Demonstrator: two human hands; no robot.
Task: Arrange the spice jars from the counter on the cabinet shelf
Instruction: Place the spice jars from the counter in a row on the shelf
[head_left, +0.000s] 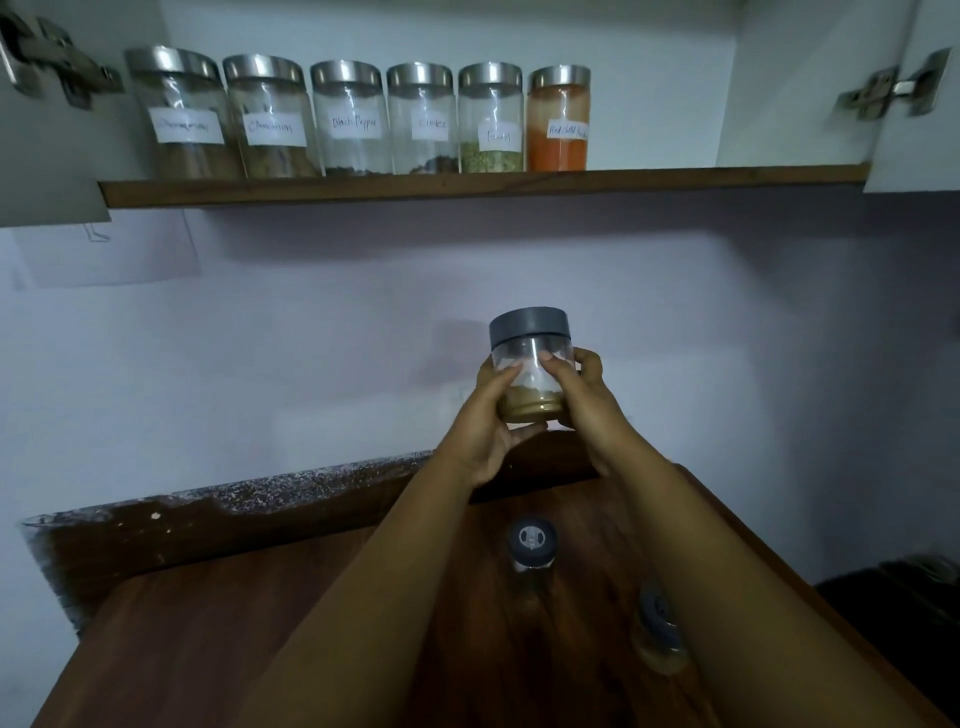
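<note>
We hold one grey-lidded jar (530, 364) up in both hands, above the counter (218, 623).

Our left hand (483, 431) wraps the jar's left side and base, and our right hand (576, 400) clasps its right side; it stands upright with brown powder at the bottom. At twelve o'clock, six steel-lidded jars (358, 119) line the shelf (467, 184), the orange one (558, 119) rightmost. At six o'clock, two more jars (531, 545) wait on the counter.
</note>
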